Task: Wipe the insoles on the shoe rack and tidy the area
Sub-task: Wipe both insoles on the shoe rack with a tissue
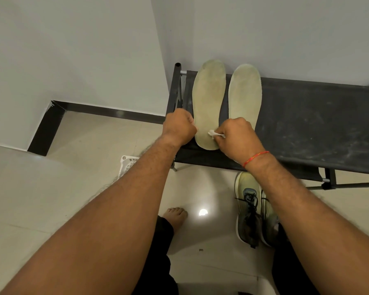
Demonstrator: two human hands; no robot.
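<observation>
Dark fabric forms the top shelf of the shoe rack (307,116), and from my remote seat I see two pale yellow-green insoles lying flat on it near its left end, side by side, toes toward the wall. The left insole (208,99) and the right insole (245,92) sit just apart, with a strip of shelf showing between them.

The left hand (178,128) is bunched with its fingers curled tight, pressed against the left edge of the left insole near the heel; I cannot tell whether it pinches that edge. The right hand (237,137) has its fingers and thumb clamped on a small twisted white tissue (213,133), whose tip touches the heel end of the left insole. This hand covers the heel of the right insole. A red thread (256,158) circles the right wrist.

On the tiled floor (94,167), a pair of greenish shoes (248,209) stands at the rack's front edge, partly under the right forearm. A white plastic piece (127,165) shows beside the left forearm, and a bare foot (176,213) rests on the tiles.
</observation>
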